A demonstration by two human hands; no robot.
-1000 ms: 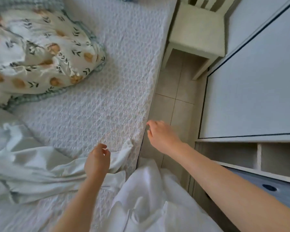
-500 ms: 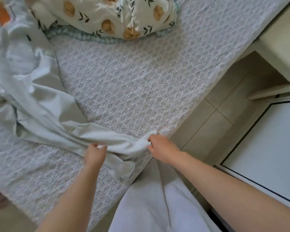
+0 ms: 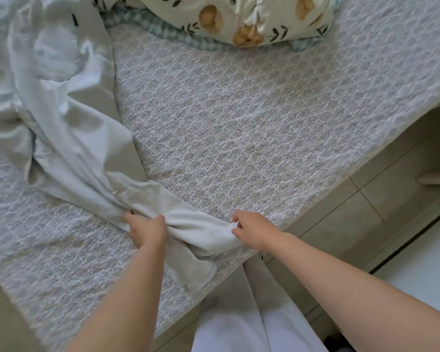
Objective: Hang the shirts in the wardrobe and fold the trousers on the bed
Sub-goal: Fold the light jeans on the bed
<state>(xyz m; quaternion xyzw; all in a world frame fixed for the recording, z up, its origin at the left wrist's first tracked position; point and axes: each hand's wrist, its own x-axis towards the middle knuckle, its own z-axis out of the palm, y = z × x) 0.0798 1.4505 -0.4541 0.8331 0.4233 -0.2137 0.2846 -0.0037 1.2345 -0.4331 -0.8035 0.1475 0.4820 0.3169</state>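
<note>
Left hand [image 3: 148, 229]: fingers now grip bunched pale grey-white cloth garment [image 3: 87, 148].
Right hand [image 3: 252, 228]: still pinches its end, at edge of quilted white bed [image 3: 239, 123].

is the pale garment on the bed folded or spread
Not folded: the garment lies crumpled across the bed, left hand and right hand gripping its end.

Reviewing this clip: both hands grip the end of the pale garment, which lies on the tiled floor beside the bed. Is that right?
Not quite. The left hand and right hand do grip the end of the pale garment, but it lies on the quilted bed near its edge, not on the tiled floor. The head view shows this.
</note>
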